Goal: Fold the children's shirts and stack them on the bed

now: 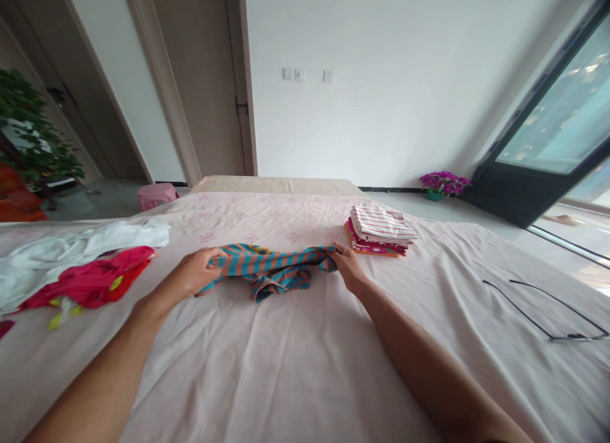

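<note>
A teal and orange-brown striped garment (276, 263), perhaps a shirt, is stretched sideways between my two hands over the sheet. My left hand (203, 268) is closed on its left end. The right end is pinched in the fingers of my right hand (347, 263). Part of the cloth hangs crumpled below the middle, and its exact shape is hidden by the folds. Just beyond my right hand stands a stack of folded clothes (381, 225), with a red-and-white striped piece on top.
To the left lie a crumpled white garment (95, 239) and a crumpled red garment (95, 279). A pair of glasses (553, 336) rests on the pale sheet (295, 360) at the right. Past the left edge is a pink stool (157, 195); purple flowers (441, 184) stand by the wall.
</note>
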Demonstrator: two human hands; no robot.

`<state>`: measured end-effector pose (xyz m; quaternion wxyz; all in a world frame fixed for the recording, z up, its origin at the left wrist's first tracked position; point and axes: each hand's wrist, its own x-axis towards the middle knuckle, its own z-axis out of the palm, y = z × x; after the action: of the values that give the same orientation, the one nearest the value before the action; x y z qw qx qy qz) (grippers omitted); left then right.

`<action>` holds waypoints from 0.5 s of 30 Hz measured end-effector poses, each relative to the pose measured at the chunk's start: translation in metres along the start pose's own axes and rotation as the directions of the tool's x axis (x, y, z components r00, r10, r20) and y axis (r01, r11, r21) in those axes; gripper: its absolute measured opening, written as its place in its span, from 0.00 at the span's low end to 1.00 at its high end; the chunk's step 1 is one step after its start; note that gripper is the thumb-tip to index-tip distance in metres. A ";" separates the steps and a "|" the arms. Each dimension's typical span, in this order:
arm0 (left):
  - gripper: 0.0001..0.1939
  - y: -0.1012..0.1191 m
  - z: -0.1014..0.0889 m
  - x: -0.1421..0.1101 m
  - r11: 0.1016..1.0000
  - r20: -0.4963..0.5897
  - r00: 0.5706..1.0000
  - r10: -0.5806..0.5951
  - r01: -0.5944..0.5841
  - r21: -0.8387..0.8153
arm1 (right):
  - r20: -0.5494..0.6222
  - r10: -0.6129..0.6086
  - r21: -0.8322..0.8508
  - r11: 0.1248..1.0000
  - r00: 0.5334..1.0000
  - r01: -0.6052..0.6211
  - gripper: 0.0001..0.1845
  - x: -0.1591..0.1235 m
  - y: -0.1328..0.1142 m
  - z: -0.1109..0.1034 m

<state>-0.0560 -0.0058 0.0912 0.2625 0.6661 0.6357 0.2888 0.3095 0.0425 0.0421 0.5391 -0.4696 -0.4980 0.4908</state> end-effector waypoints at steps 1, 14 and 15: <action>0.12 0.004 -0.014 -0.002 0.998 0.006 1.000 0.018 -0.018 0.059 | 0.019 -0.055 0.001 0.998 0.998 0.055 0.17 -0.004 -0.013 0.002; 0.40 -0.007 -0.148 -0.013 0.940 -0.097 0.989 -0.112 0.074 -0.333 | 0.306 -0.108 -0.031 0.992 0.946 0.123 0.16 -0.026 -0.153 0.002; 0.41 -0.015 -0.144 0.001 0.959 -0.057 0.991 -0.122 0.103 -0.266 | 0.347 -0.045 -0.097 0.992 0.937 0.083 0.16 -0.010 -0.144 0.004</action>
<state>-0.1697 -0.0067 0.1805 0.3408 0.5772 0.6379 0.3791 0.3139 0.0212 0.1851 0.4329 -0.3892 -0.6257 0.5192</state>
